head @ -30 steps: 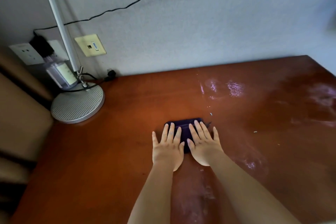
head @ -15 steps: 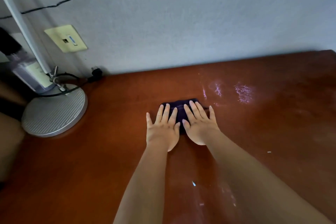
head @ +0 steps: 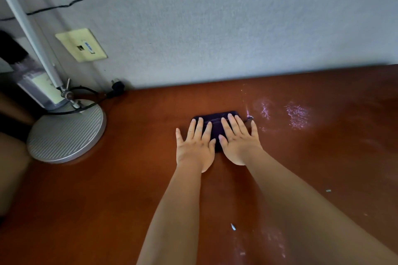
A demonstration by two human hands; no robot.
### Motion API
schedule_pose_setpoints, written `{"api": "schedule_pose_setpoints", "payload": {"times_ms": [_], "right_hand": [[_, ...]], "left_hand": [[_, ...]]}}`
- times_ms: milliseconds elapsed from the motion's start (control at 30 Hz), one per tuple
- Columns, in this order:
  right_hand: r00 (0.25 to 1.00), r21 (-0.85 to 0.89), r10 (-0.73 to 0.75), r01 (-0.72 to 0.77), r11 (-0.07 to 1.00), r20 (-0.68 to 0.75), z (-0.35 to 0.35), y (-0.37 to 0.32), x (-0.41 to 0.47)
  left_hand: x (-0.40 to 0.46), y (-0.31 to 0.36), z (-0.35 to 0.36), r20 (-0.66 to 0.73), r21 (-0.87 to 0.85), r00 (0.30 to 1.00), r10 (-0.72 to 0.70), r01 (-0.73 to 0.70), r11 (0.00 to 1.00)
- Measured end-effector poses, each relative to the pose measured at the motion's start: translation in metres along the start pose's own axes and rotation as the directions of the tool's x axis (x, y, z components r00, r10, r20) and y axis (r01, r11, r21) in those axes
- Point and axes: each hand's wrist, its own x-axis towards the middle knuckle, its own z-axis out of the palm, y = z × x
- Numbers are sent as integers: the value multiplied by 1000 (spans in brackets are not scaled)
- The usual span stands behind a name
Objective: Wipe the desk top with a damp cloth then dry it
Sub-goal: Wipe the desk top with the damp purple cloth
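A small folded dark purple cloth (head: 215, 121) lies on the reddish-brown desk top (head: 140, 178), a little short of the wall. My left hand (head: 195, 146) and my right hand (head: 238, 142) press flat on it side by side, fingers straight and spread, pointing toward the wall. The hands cover most of the cloth; only its far edge and the strip between them show. Wet shiny patches (head: 297, 115) glisten on the desk to the right of the cloth.
A lamp with a round ribbed silver base (head: 66, 133) and a slanted white pole (head: 28, 28) stands at the desk's back left, a black cable (head: 97, 94) around it. The wall (head: 237, 28) borders the far edge. Small white crumbs (head: 233, 226) lie near my forearms.
Both hands have pushed the cloth away from me across the desk toward the wall. The view has followed, shifting forward and slightly right.
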Motion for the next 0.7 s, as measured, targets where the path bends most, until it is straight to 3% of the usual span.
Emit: {"api": "schedule_pose_setpoints", "payload": {"times_ms": [367, 700], "right_hand": [[1000, 15, 31, -31, 999, -2, 33, -17, -92], [1000, 21, 13, -13, 1000, -15, 25, -12, -65]], "left_hand": [[-88, 7, 27, 8, 38, 1000, 27, -27, 999], [-60, 2, 21, -13, 33, 999, 34, -33, 999]]}}
